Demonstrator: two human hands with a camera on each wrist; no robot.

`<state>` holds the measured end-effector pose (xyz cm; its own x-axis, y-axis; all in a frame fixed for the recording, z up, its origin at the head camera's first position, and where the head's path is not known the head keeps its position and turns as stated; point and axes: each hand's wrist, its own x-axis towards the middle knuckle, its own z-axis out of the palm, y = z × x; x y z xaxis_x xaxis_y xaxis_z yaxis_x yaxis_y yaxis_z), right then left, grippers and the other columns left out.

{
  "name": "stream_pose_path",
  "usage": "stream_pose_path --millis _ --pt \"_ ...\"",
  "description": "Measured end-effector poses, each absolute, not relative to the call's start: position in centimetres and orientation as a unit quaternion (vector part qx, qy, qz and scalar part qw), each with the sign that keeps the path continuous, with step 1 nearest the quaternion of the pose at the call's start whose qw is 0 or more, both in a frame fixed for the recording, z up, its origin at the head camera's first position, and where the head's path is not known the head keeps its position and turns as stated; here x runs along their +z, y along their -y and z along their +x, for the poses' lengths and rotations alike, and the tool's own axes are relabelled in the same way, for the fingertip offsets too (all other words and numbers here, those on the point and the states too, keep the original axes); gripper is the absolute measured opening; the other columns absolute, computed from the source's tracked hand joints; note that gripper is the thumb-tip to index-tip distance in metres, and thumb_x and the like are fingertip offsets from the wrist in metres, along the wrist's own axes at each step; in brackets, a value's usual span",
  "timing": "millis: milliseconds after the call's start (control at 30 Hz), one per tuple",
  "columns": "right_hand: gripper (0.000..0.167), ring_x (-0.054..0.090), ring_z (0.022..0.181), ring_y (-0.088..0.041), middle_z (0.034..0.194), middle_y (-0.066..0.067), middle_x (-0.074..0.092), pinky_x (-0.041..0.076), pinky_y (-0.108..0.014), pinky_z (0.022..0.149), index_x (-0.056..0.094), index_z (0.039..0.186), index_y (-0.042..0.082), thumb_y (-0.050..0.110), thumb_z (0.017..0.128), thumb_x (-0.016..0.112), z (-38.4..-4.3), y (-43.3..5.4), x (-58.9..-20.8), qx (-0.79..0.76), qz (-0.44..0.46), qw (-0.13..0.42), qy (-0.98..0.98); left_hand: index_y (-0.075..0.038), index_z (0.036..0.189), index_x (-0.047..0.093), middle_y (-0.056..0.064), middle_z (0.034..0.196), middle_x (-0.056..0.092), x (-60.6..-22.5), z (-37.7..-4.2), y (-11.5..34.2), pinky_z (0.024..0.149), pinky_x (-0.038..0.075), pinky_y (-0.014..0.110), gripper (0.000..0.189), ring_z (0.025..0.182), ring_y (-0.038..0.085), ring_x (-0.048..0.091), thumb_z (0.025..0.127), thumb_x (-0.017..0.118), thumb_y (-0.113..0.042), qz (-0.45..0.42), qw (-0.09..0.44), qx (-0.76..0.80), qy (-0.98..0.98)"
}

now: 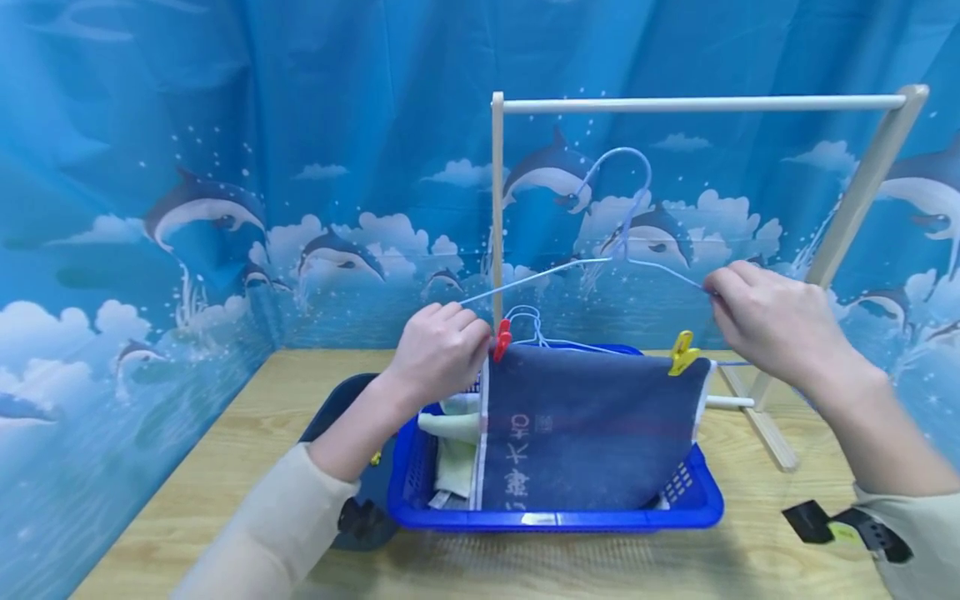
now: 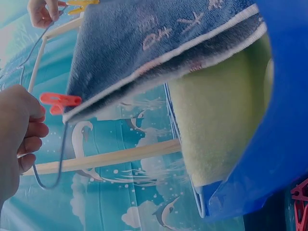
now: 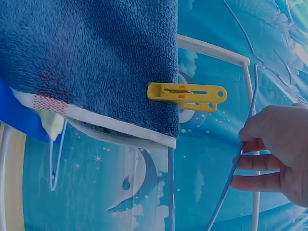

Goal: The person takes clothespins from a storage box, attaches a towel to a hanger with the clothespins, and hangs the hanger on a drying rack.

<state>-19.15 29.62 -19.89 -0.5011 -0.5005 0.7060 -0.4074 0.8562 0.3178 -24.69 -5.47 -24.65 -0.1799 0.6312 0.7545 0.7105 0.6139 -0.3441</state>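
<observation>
A light-blue wire hanger [image 1: 577, 265] is held up by both hands, hook at the top. My left hand [image 1: 444, 348] grips its left shoulder; my right hand [image 1: 780, 312] pinches the right shoulder between thumb and fingers. Folded over the hanger's lower bar hangs a dark blue towel [image 1: 592, 433] with pale lettering. A red clothespin [image 1: 503, 340] clips its left top corner, and a yellow clothespin [image 3: 185, 94] clips the right one. The towel's lower part hangs in front of or within the blue basket [image 1: 555, 521]; which, I cannot tell.
Behind the basket stands a wooden rack with a white top rail [image 1: 705, 104]. In the basket are a pale green cloth [image 1: 453, 467] and further hangers [image 1: 528, 321]. Left of it sits a dark tray [image 1: 360, 533], with red clothespins [image 2: 301, 202] showing in the left wrist view.
</observation>
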Motion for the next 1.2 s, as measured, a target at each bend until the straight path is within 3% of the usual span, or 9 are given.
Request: stream_pose_path --millis 267,567,1000,1200 --pt "0.009 0.051 0.054 -0.023 0.082 -0.014 0.059 0.036 -0.038 0.039 0.059 0.090 0.000 0.001 0.082 0.058 -18.4 -30.4 -19.2 -0.056 0.193 0.385 0.901 -0.007 0.072 0.065 0.003 0.066 0.061 -24.6 -25.8 6.2 0.053 0.043 0.027 0.007 0.060 0.018 0.054 0.078 0.067 -0.009 -0.419 0.470 -0.073 0.774" --pt "0.011 0.051 0.055 -0.028 0.089 -0.022 0.058 0.039 -0.046 0.042 0.056 0.094 -0.003 0.001 0.084 0.056 -17.8 -31.5 -18.6 -0.060 0.127 0.376 0.916 -0.006 0.069 0.062 0.003 0.063 0.059 -24.8 -26.9 6.7 0.049 0.039 0.027 0.011 0.055 0.017 0.051 0.080 0.063 -0.008 -0.405 0.462 -0.075 0.785" --pt "0.010 0.053 0.062 -0.039 0.084 -0.029 0.054 0.044 -0.051 0.050 0.053 0.091 -0.009 -0.005 0.081 0.056 -17.0 -33.9 -18.3 -0.054 0.093 0.397 0.911 -0.006 0.071 0.061 0.003 0.063 0.056 -25.2 -28.5 6.3 0.050 0.038 0.027 0.013 0.056 0.017 0.047 0.084 0.061 -0.008 -0.385 0.402 -0.050 0.829" --pt "0.010 0.048 0.059 -0.035 0.083 -0.031 0.052 0.042 -0.050 0.049 0.053 0.090 -0.012 -0.006 0.082 0.053 -16.7 -35.3 -18.4 -0.041 0.077 0.396 0.914 -0.005 0.074 0.061 0.004 0.064 0.053 -24.9 -29.3 5.1 0.052 0.039 0.028 0.014 0.057 0.018 0.045 0.087 0.059 -0.008 -0.363 0.358 -0.047 0.859"
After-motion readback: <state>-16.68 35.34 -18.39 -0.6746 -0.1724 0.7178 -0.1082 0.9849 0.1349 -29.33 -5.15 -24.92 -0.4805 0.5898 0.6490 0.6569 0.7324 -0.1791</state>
